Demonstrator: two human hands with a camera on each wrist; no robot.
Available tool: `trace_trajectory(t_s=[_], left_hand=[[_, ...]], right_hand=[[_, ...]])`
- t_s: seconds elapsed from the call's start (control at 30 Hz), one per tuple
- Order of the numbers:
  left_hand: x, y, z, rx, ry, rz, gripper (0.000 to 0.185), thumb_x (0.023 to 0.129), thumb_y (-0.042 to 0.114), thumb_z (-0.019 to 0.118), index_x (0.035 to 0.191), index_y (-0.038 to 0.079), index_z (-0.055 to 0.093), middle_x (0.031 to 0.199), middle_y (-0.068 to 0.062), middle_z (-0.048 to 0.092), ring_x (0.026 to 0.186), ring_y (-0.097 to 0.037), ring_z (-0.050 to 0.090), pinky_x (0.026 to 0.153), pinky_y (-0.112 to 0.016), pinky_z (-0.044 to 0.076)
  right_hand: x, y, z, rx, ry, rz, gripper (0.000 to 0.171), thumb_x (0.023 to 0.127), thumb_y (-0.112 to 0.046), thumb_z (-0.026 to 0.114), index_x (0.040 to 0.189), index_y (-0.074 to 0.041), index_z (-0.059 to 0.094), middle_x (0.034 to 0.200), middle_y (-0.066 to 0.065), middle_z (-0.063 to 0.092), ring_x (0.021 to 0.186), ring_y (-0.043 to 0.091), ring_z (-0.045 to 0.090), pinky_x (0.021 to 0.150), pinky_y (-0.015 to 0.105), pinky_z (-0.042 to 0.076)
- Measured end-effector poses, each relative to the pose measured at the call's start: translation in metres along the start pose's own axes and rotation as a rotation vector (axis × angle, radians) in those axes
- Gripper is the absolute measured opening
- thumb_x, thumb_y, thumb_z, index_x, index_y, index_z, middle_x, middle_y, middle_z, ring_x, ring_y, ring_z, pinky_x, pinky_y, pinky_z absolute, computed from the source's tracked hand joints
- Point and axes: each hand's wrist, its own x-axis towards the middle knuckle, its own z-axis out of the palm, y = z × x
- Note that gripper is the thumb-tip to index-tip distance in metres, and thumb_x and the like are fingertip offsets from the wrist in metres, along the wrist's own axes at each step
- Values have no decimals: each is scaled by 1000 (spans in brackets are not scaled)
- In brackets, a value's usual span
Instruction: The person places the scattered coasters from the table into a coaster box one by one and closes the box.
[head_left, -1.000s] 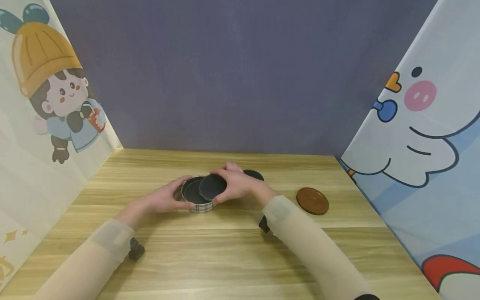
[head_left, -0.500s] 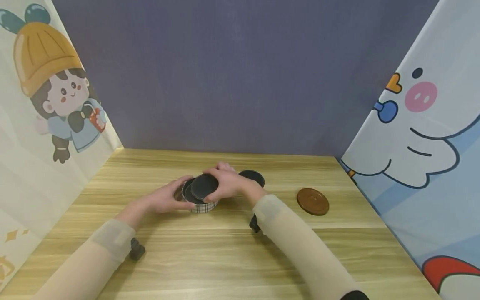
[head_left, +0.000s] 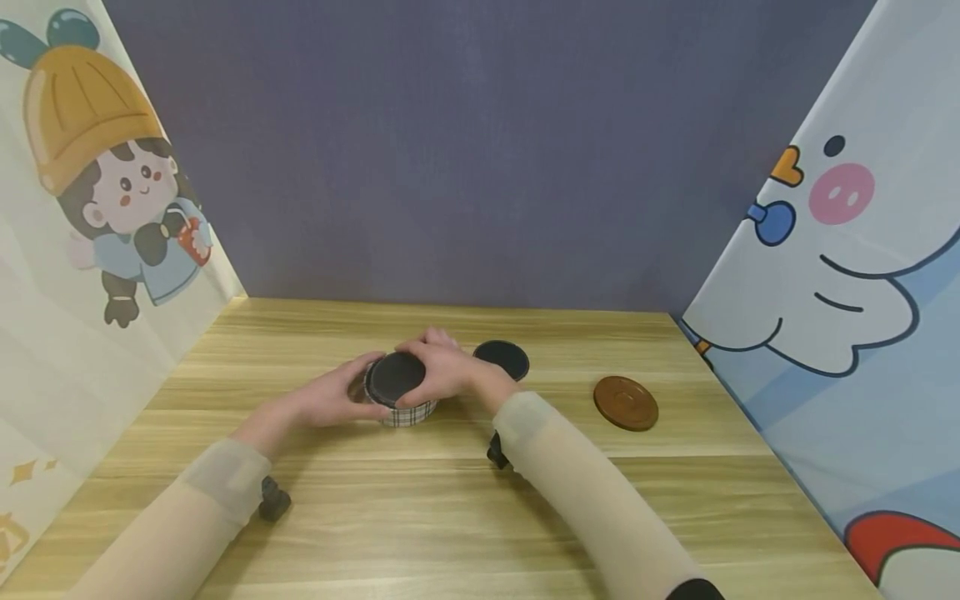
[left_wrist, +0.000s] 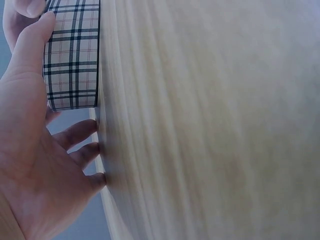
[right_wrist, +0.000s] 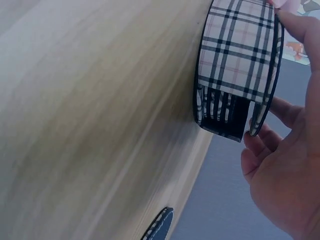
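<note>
Slid further left since a second ago: dark round disc, now covering the round plaid-sided tin. Pinched at its rim by curled right hand fingers. Left hand thumb and fingers wrapped round the tin's wall.

Even, soft light fills the head view, bright on the wooden table and dimmer on the purple back wall, which darkens toward its upper corners. Shadows are faint and short, pooling just under the forearms and beside the plaid tin. No glare shows on the tabletop. Wide-angle distortion bends the side panels outward at the frame edges. Both wrist views are turned sideways; the wood grain streaks into blur, while the tin's plaid pattern stays fairly sharp and the nearest skin is soft.
</note>
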Motion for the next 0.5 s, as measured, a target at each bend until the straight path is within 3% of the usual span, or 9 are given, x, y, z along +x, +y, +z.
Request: trace_trajectory(t_s=[0.5], left_hand=[[0, -1, 1, 3, 10, 23, 112, 94, 57, 84, 175, 14, 21, 177, -27, 29, 161, -52, 35, 128, -73, 32]], right_hand=[[1, -3, 3, 10, -4, 2, 97, 84, -59, 88, 166, -27, 48, 152, 2, 46, 134, 21, 41, 109, 42, 43]])
